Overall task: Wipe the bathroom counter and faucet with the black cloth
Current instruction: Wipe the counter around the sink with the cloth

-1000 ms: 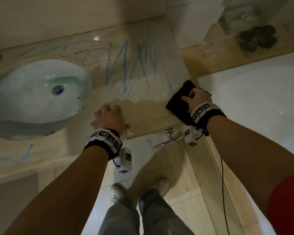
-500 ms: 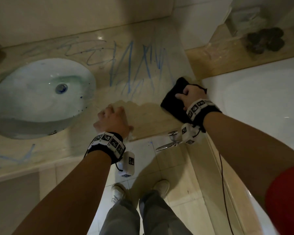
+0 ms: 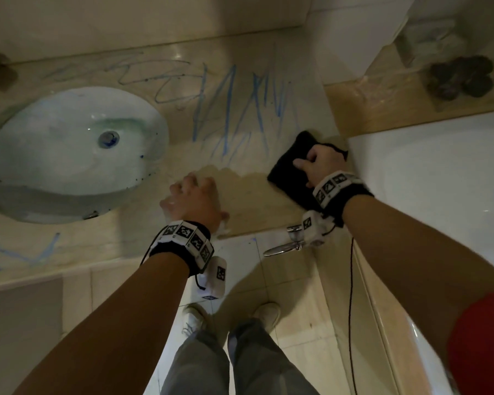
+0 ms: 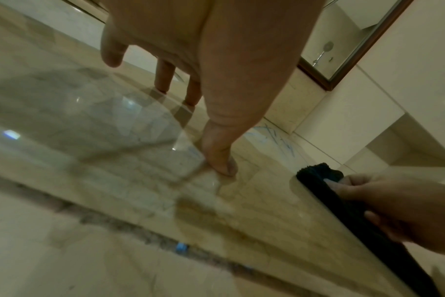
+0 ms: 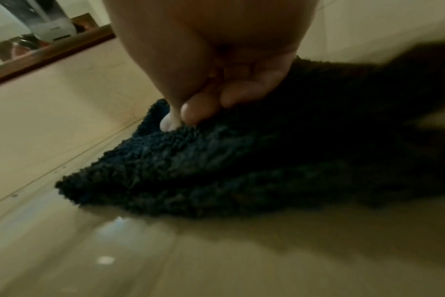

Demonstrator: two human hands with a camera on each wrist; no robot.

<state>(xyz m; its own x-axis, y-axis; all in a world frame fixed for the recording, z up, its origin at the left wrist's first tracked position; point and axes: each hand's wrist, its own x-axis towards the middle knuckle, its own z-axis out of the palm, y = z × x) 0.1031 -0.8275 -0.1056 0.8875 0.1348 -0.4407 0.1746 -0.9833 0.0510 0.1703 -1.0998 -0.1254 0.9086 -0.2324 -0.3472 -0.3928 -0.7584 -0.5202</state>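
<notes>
**The cloth slides up toward the blue marks**

The right hand (image 3: pixel 321 163) has its fingers curled tight on the black cloth (image 3: pixel 290 166) and pushes it flat on the desk (image 3: pixel 240 206). A second ago the cloth sat lower, near the front edge. Now it is a bit higher in the frame, at the right end of the desk, closer to the blue marks (image 3: pixel 231 106). The right wrist view shows the fingertips (image 5: pixel 198 112) digging into the fuzzy cloth.

The left hand (image 3: pixel 193 199) has not moved. It rests on the desk in the middle of the frame, with bent fingers and the thumb (image 4: pixel 221 158) pushing down. It holds nothing and just props the person up.

A darker, wet-looking patch lies between the two hands. That part looks wiped. The blue marks above it are still there, and more sit at the lower left of the frame. So the wiping seems to be early on. The sink (image 3: pixel 69 149) is on the left. I cannot see the faucet well, so it is likely not wiped yet.
</notes>
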